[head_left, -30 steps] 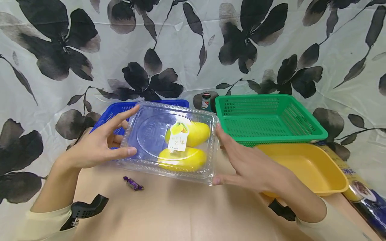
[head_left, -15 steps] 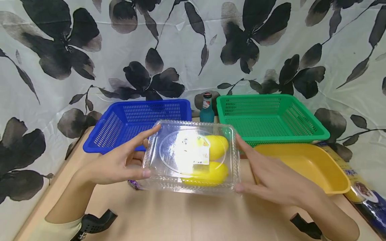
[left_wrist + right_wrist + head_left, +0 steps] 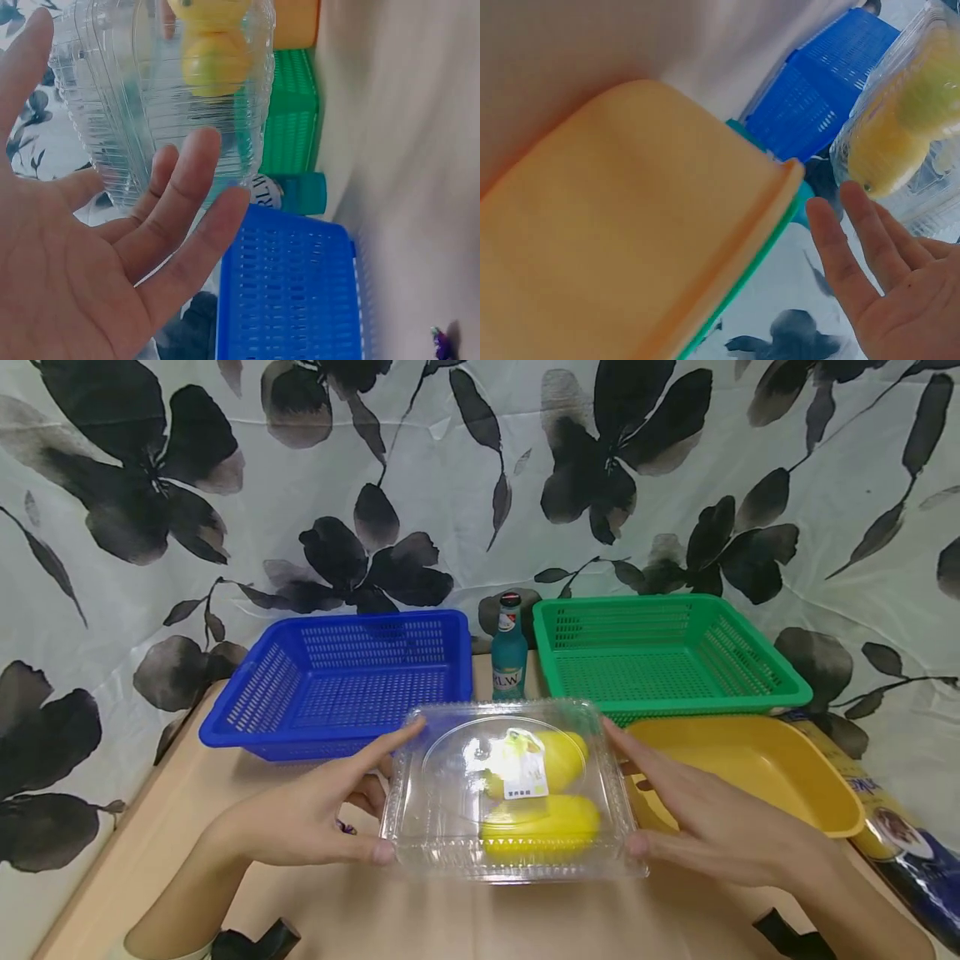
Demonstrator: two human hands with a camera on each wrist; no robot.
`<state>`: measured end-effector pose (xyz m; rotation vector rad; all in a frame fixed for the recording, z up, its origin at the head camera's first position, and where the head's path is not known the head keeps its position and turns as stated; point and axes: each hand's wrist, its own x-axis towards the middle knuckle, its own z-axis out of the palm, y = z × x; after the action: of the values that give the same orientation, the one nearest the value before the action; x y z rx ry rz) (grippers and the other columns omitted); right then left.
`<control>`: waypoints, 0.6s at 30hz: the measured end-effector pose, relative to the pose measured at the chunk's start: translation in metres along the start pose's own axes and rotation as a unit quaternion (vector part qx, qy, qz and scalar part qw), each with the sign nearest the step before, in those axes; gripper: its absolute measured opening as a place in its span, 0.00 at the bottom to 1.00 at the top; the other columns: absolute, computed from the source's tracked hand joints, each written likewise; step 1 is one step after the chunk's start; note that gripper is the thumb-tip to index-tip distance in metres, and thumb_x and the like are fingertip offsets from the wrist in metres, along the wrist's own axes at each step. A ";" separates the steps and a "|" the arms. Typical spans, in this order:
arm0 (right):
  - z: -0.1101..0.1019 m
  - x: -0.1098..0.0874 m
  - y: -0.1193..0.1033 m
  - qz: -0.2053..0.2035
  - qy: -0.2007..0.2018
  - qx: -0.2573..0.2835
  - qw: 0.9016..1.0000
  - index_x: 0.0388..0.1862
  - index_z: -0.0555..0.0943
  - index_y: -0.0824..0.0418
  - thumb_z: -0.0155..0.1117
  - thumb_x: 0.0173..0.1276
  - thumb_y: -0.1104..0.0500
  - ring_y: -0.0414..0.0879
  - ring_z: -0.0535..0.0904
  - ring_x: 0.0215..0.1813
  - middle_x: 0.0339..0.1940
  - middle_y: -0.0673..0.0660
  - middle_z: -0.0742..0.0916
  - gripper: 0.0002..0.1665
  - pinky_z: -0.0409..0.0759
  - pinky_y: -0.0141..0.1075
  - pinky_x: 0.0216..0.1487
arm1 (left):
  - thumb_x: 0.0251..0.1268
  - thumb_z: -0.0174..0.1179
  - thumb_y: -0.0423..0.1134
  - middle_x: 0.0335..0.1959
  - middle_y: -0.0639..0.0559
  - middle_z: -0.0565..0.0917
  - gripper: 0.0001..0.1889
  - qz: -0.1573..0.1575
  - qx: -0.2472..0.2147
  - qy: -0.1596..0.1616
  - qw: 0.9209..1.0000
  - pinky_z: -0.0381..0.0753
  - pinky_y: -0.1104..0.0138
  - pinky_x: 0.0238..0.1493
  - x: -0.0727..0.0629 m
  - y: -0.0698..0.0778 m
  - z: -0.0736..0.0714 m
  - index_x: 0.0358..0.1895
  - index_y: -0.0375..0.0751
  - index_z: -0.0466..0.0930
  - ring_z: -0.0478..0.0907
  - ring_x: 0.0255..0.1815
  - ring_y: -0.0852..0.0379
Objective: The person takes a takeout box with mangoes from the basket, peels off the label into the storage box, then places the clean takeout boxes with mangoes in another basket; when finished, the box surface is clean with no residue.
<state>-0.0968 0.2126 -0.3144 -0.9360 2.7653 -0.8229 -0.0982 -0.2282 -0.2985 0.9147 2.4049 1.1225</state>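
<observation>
Both my hands hold a clear plastic clamshell box [image 3: 446, 814] above the table in the head view, one at each short side. My left hand [image 3: 318, 822] grips its left end between thumb and forefinger. At the right end, my right hand [image 3: 712, 827] grips it the same way. Inside the box, two yellow fruits [image 3: 540, 828], mango-like in shape, lie toward the right. A white label [image 3: 527, 775] sits on the lid. In the left wrist view, several fingers of the left hand [image 3: 112, 255] stand away from the box's ridged wall.
A blue basket [image 3: 337, 747] stands behind to the left, a green basket [image 3: 675, 703] behind to the right. Between them is a teal bottle [image 3: 509, 652]. A yellow tray [image 3: 750, 777] and a shiny package [image 3: 911, 852] lie at right. A purple-wrapped candy [image 3: 442, 345] is on the table.
Both hands have brought the box right and down, toward the front of the table. The blue basket and the bottle, earlier mostly covered by it, now show.
</observation>
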 end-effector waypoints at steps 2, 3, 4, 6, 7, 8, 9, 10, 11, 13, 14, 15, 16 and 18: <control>0.001 -0.002 0.002 0.009 -0.005 -0.001 1.000 0.86 0.38 0.35 0.70 0.69 0.43 0.59 0.75 0.71 0.84 0.51 0.61 0.61 0.80 0.62 0.60 | 0.63 0.74 0.47 0.52 0.51 0.75 0.57 -0.008 0.017 0.001 1.000 0.84 0.65 0.53 0.001 0.000 0.003 0.84 0.67 0.38 0.82 0.46 0.59; 0.002 -0.002 0.003 0.011 -0.007 -0.001 1.000 0.86 0.38 0.34 0.70 0.69 0.43 0.57 0.76 0.70 0.84 0.52 0.62 0.61 0.81 0.61 0.59 | 0.63 0.74 0.48 0.51 0.52 0.75 0.57 -0.013 0.022 0.000 1.000 0.84 0.65 0.52 0.001 0.000 0.005 0.84 0.68 0.39 0.81 0.46 0.60; 0.003 -0.003 0.004 0.014 -0.008 -0.006 1.000 0.86 0.38 0.34 0.69 0.70 0.43 0.55 0.77 0.69 0.83 0.51 0.63 0.60 0.82 0.59 0.58 | 0.63 0.73 0.50 0.50 0.53 0.75 0.57 -0.015 0.026 -0.001 1.000 0.84 0.65 0.51 0.002 0.000 0.007 0.84 0.68 0.39 0.81 0.46 0.60; 0.004 -0.005 0.006 0.019 -0.012 -0.012 1.000 0.85 0.38 0.34 0.68 0.70 0.43 0.52 0.78 0.68 0.82 0.51 0.65 0.60 0.83 0.57 0.58 | 0.63 0.73 0.52 0.50 0.53 0.76 0.56 -0.019 0.030 -0.004 0.999 0.84 0.65 0.50 0.003 -0.001 0.010 0.84 0.67 0.39 0.82 0.45 0.61; 0.004 -0.005 0.007 0.018 -0.013 -0.014 1.000 0.86 0.38 0.34 0.68 0.70 0.43 0.50 0.78 0.67 0.82 0.51 0.66 0.60 0.83 0.56 0.57 | 0.63 0.73 0.52 0.49 0.54 0.76 0.56 -0.020 0.032 -0.005 0.999 0.84 0.65 0.50 0.004 -0.001 0.011 0.84 0.67 0.39 0.82 0.44 0.61; 0.005 -0.005 0.008 0.019 -0.015 -0.016 1.000 0.86 0.39 0.34 0.69 0.70 0.43 0.50 0.78 0.67 0.82 0.51 0.66 0.60 0.83 0.56 0.58 | 0.63 0.72 0.53 0.49 0.54 0.76 0.56 -0.019 0.032 -0.007 0.999 0.84 0.65 0.50 0.004 -0.001 0.012 0.84 0.66 0.39 0.82 0.44 0.62; 0.005 -0.005 0.009 0.020 -0.016 -0.017 1.000 0.86 0.39 0.34 0.69 0.69 0.42 0.50 0.78 0.68 0.81 0.51 0.67 0.60 0.83 0.57 0.58 | 0.63 0.72 0.53 0.48 0.53 0.76 0.56 -0.015 0.033 -0.009 0.999 0.84 0.65 0.50 0.005 -0.001 0.013 0.85 0.64 0.39 0.82 0.43 0.61; 0.006 -0.006 0.010 0.021 -0.017 -0.019 0.999 0.85 0.39 0.34 0.69 0.69 0.42 0.50 0.78 0.68 0.81 0.50 0.67 0.60 0.83 0.57 0.59 | 0.63 0.72 0.54 0.48 0.53 0.76 0.56 -0.011 0.033 -0.012 0.999 0.84 0.64 0.51 0.005 -0.002 0.014 0.85 0.63 0.39 0.83 0.43 0.61; 0.006 -0.006 0.012 0.021 -0.018 -0.018 0.999 0.85 0.40 0.33 0.69 0.69 0.42 0.50 0.77 0.69 0.81 0.50 0.68 0.60 0.82 0.57 0.59 | 0.64 0.72 0.54 0.48 0.53 0.76 0.56 -0.008 0.032 -0.015 0.999 0.84 0.64 0.51 0.006 -0.002 0.015 0.85 0.62 0.39 0.83 0.43 0.61; 0.008 -0.005 0.014 0.019 -0.019 -0.016 1.000 0.86 0.41 0.34 0.70 0.68 0.42 0.52 0.76 0.70 0.80 0.50 0.69 0.60 0.81 0.59 0.60 | 0.64 0.71 0.54 0.47 0.52 0.77 0.56 -0.003 0.031 -0.020 0.999 0.84 0.63 0.52 0.007 -0.003 0.016 0.85 0.60 0.39 0.83 0.43 0.60; 0.008 -0.005 0.015 0.021 -0.020 -0.015 0.999 0.85 0.41 0.33 0.70 0.68 0.42 0.53 0.75 0.71 0.80 0.50 0.70 0.60 0.80 0.60 0.61 | 0.64 0.71 0.54 0.47 0.52 0.77 0.56 -0.003 0.031 -0.024 0.999 0.84 0.63 0.52 0.007 -0.003 0.017 0.85 0.59 0.39 0.83 0.43 0.59; 0.009 -0.005 0.016 0.022 -0.021 -0.013 0.999 0.85 0.41 0.33 0.70 0.67 0.42 0.53 0.75 0.72 0.80 0.49 0.70 0.60 0.79 0.60 0.62 | 0.63 0.72 0.55 0.47 0.53 0.77 0.56 -0.009 0.029 -0.026 0.999 0.84 0.63 0.53 0.008 -0.004 0.017 0.85 0.60 0.39 0.83 0.43 0.59; 0.010 -0.005 0.016 0.024 -0.023 -0.012 0.999 0.85 0.42 0.33 0.70 0.67 0.42 0.54 0.74 0.73 0.80 0.49 0.69 0.60 0.78 0.61 0.62 | 0.63 0.71 0.56 0.46 0.53 0.77 0.56 -0.012 0.027 -0.030 0.999 0.84 0.63 0.53 0.008 -0.004 0.018 0.85 0.60 0.39 0.83 0.43 0.59; 0.012 -0.005 0.018 0.025 -0.024 -0.014 0.999 0.85 0.43 0.33 0.71 0.67 0.40 0.57 0.71 0.75 0.81 0.50 0.67 0.59 0.76 0.62 0.64 | 0.63 0.71 0.57 0.46 0.53 0.77 0.56 -0.017 0.021 -0.036 0.999 0.84 0.63 0.54 0.008 -0.005 0.020 0.85 0.61 0.40 0.83 0.42 0.60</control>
<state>-0.0994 0.2220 -0.3343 -0.8746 2.7543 -0.7470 -0.0959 -0.2140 -0.3151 0.9071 2.3852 1.0128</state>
